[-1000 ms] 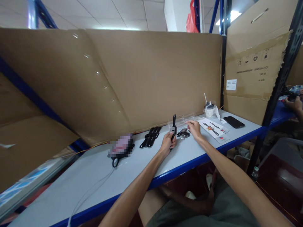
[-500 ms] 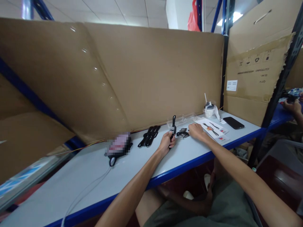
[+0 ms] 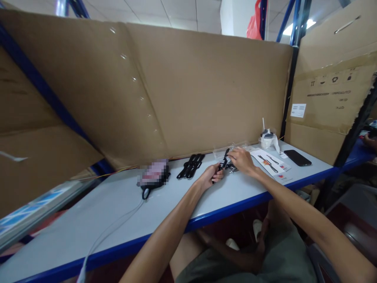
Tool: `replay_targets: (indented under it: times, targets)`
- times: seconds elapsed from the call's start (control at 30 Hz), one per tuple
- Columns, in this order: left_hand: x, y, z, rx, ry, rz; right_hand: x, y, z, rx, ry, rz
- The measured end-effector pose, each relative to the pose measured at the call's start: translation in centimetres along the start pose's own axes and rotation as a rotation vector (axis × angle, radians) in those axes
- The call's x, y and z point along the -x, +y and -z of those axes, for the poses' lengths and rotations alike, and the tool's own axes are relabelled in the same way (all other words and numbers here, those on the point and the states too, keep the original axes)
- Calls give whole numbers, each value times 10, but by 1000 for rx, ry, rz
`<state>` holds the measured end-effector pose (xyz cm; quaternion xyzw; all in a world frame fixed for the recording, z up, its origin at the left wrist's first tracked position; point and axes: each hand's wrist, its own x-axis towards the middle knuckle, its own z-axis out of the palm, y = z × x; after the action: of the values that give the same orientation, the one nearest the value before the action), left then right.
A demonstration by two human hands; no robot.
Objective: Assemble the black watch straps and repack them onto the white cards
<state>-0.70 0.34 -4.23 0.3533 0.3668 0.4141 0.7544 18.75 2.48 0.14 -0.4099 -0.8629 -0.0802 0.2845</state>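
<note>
My left hand is wrapped around one end of a black two-handled tool that looks like a spokeshave, its other handle pointing up and away. My right hand is beside the tool's middle with thumb and fingers pinched together. Anything between those fingertips is too small to make out. Small dark metal parts lie on the table just under my hands, partly hidden. Left of them, several more black spokeshaves lie side by side.
Printed sheets picturing the tool, a black phone and a lidded cup with a straw are on the right. A black pouch-like item with a cable lies left. Cardboard walls the back.
My right hand has lifted from the small parts and moved left to the spokeshave. The spokeshave has tilted to the right in my left hand. The view has shifted slightly.
</note>
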Motion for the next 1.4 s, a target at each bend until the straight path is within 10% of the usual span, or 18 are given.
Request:
replay_targets:
  times: [0.17,0.37,0.57,0.7,0.8,1.03,1.4]
  targets:
    - [1,-2,-2,-31,-21,-37,-4,-15,-10,113,-188,357]
    - [1,-4,-6,-121,6,-59,4,5,-19,99,-125,469]
    - [7,-11,-15,-260,77,-226,10,10,-20,-125,-42,285]
    - [7,-16,-18,-281,150,-304,17,23,-2,-278,195,-124]
    - [8,-19,-19,-286,152,-335,30,44,14,-246,54,-337]
    - [16,-19,-25,-312,101,-368,68,52,21,-34,-300,-130]
    - [15,-19,-24,-293,45,-392,76,76,4,-114,-202,-76]
